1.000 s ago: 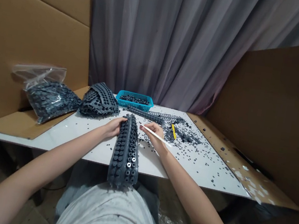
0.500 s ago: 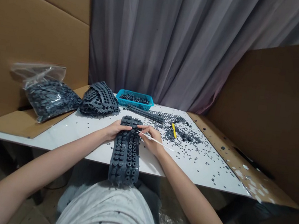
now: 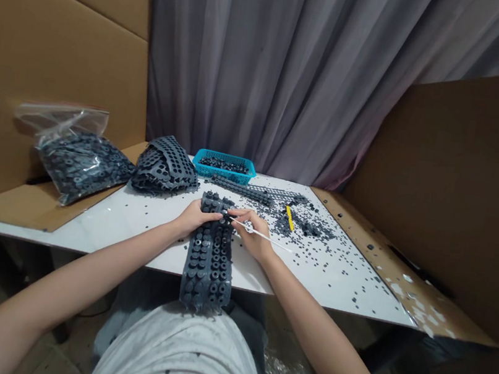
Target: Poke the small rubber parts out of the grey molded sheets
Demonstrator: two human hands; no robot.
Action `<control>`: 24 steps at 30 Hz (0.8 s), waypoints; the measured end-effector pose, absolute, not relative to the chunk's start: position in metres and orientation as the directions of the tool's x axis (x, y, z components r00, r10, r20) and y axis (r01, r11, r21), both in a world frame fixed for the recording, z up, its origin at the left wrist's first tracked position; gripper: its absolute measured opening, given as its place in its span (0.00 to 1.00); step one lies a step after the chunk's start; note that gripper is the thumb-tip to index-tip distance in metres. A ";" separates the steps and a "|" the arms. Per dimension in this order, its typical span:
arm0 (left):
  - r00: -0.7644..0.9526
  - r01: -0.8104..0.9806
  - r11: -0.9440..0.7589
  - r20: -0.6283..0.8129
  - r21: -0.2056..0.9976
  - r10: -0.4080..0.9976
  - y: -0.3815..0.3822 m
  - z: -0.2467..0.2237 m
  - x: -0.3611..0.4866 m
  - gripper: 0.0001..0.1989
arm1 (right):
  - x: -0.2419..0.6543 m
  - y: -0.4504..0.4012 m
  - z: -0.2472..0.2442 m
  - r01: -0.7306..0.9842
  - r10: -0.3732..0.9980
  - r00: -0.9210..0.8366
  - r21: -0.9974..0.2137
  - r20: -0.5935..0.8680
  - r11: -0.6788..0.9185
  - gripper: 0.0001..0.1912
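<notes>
A dark grey rubber strip [image 3: 203,255] with rows of round ring-shaped studs hangs over the front edge of the table toward my lap. My left hand [image 3: 192,216] grips the strip's left side near its far end, thumb lying across the studs. In my right hand [image 3: 252,230] is a thin white stick [image 3: 270,239], pinched between the fingers. Its tip meets the studs at the strip's right side, close to my left thumb. The fingers partly hide the spot where the tip touches.
A clear zip bag [image 3: 79,161] of dark pieces leans at the left. Beside it sits a folded perforated sheet [image 3: 165,168]. Behind stands a blue basket [image 3: 223,174] of small dark parts. A yellow tool [image 3: 290,218] lies among scattered dark bits. Cardboard panels [image 3: 466,182] flank the table.
Both hands stay in nearly the same place on the strip. The left thumb and the white stick have shifted very slightly; the view has moved a little.
</notes>
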State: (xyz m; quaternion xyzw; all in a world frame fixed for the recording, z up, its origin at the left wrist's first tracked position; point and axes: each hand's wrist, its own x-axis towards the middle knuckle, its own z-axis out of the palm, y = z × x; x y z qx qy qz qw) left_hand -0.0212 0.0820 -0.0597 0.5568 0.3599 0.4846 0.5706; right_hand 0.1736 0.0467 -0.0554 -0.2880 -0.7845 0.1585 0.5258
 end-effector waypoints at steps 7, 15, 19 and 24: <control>0.267 -0.119 -0.116 0.145 0.986 0.953 0.084 -0.064 -0.021 0.21 | 0.174 0.048 -0.058 0.297 0.639 -0.312 -0.567 0.703 0.768 0.11; 0.279 -0.118 -0.093 0.123 0.989 0.952 0.083 -0.063 -0.022 0.21 | 0.177 0.049 -0.058 0.371 0.553 -0.402 -0.422 0.730 0.827 0.07; 0.298 -0.125 -0.073 0.108 0.989 0.948 0.081 -0.061 -0.022 0.23 | 0.177 0.051 -0.058 0.394 0.488 -0.463 -0.322 0.740 0.861 0.07; 0.326 -0.129 -0.045 0.085 0.991 0.941 0.081 -0.059 -0.022 0.23 | 0.177 0.055 -0.062 0.410 0.492 -0.437 -0.320 0.753 0.854 0.09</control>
